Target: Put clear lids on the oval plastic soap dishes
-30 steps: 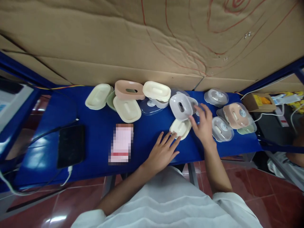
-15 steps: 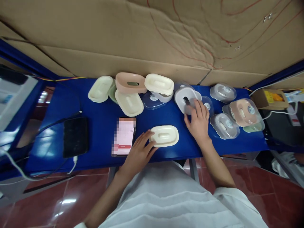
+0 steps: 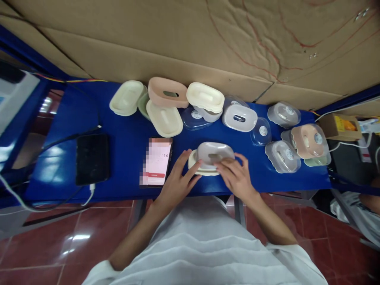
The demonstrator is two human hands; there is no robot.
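A light grey soap dish tray (image 3: 215, 149) with a slot in its middle rests on a cream soap dish base (image 3: 191, 159) near the front edge. My right hand (image 3: 239, 179) grips the grey tray along its right side, fingertips at its near rim. At the left end, my left hand (image 3: 175, 181) is closed around the edge of the cream base, thumb beside the tray; the exact contact is partly hidden. Behind them lie another pale grey slotted tray (image 3: 246, 123) and a clear lid (image 3: 261, 132) with a round sticker.
Cream dish parts (image 3: 164, 118) and a peach tray (image 3: 178, 89) are piled along the back. Several lidded soap dishes (image 3: 283, 158) stand at the right. A phone (image 3: 156, 162) lies left of my left hand, and a black device (image 3: 92, 158) with a white cable is farther left.
My right hand has brought a grey slotted tray from the back stack toward me onto the cream base. My left hand stays at the base's left end. The head view has shifted slightly.
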